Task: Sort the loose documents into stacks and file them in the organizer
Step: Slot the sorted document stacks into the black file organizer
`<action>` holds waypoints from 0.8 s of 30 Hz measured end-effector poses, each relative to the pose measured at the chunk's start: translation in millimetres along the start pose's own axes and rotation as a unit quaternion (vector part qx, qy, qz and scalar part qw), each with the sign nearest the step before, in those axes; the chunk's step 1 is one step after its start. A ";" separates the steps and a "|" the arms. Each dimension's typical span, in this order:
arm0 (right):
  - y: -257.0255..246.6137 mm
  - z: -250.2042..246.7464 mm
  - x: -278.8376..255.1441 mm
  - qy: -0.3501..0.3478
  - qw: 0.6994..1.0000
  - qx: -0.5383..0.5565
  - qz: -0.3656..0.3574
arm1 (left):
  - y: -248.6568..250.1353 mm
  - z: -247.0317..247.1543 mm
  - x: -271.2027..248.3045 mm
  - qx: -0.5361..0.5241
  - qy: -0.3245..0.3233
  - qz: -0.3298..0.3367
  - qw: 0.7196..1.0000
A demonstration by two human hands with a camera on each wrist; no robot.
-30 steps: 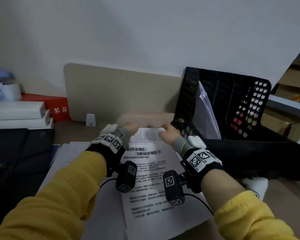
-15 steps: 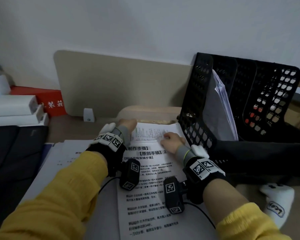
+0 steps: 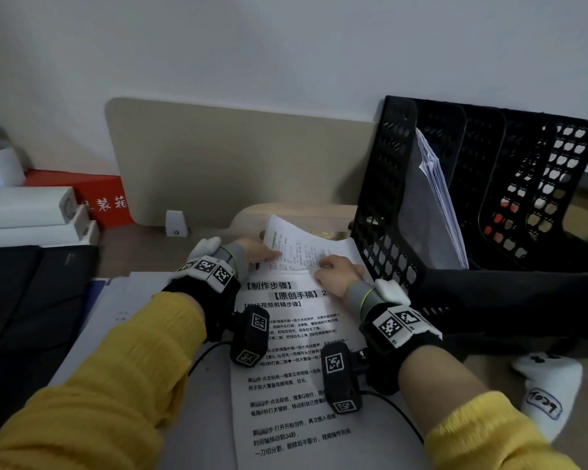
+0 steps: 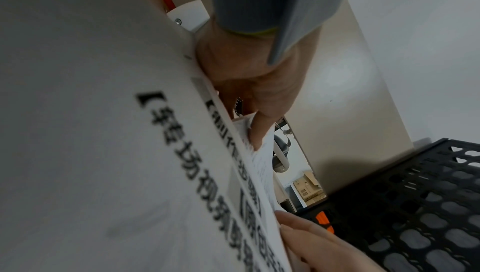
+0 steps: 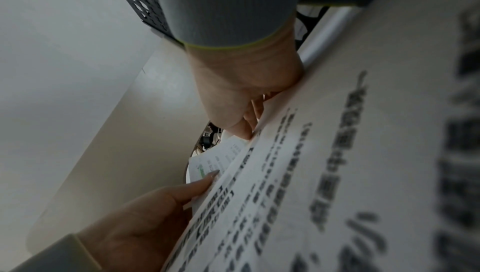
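A stack of printed sheets (image 3: 296,368) lies on the desk in front of me, its top page (image 4: 91,132) (image 5: 337,173) in bold black type. At its far end a small-print sheet with a green mark (image 3: 296,247) (image 5: 215,159) curls upward. My left hand (image 3: 269,254) (image 4: 257,134) pinches that sheet's left edge. My right hand (image 3: 323,266) (image 5: 244,130) has its fingers curled on the stack's top edge, pinching paper beside the sheet. The black mesh organizer (image 3: 391,205) (image 4: 415,204) stands just to the right, with papers (image 3: 435,198) in its first slot.
A beige divider panel (image 3: 238,164) stands behind the desk. White boxes (image 3: 24,215) and a red box (image 3: 102,198) sit at far left above a dark case (image 3: 21,300). More paper (image 3: 123,310) lies left of the stack. Black fabric (image 3: 506,307) and a white controller (image 3: 550,395) lie right.
The small-print sheet's far left corner has lifted off the desk. My right hand drew back from the far edge onto the stack's top. The head view shifted closer.
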State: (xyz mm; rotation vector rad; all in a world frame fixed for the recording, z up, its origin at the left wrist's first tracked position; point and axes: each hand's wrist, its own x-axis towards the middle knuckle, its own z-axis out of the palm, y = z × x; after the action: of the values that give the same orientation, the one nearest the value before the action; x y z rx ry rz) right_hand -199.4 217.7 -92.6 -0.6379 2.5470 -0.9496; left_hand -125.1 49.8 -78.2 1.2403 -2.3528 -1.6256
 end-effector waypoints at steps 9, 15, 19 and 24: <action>-6.1 5.3 -8.4 0.037 0.999 0.027 -0.012 | -3.7 -1.1 -7.9 -0.126 0.077 0.107 0.983; -10.9 -5.1 -19.6 0.042 0.999 0.005 -0.030 | 11.1 -18.5 -32.2 -0.230 0.115 0.292 0.921; -13.0 -7.8 -22.8 0.034 0.998 -0.027 -0.045 | 27.5 -32.9 -55.0 -0.292 0.141 0.354 0.877; -23.9 -18.8 -38.6 0.071 0.995 -0.022 -0.062 | 46.3 -49.7 -89.6 -0.370 0.111 0.400 0.831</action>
State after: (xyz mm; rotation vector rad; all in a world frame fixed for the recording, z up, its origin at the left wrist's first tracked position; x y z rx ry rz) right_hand -168.9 231.6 -56.6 -0.7759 2.6860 -1.0169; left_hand -69.5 72.6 16.9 0.2032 -1.4652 -1.6403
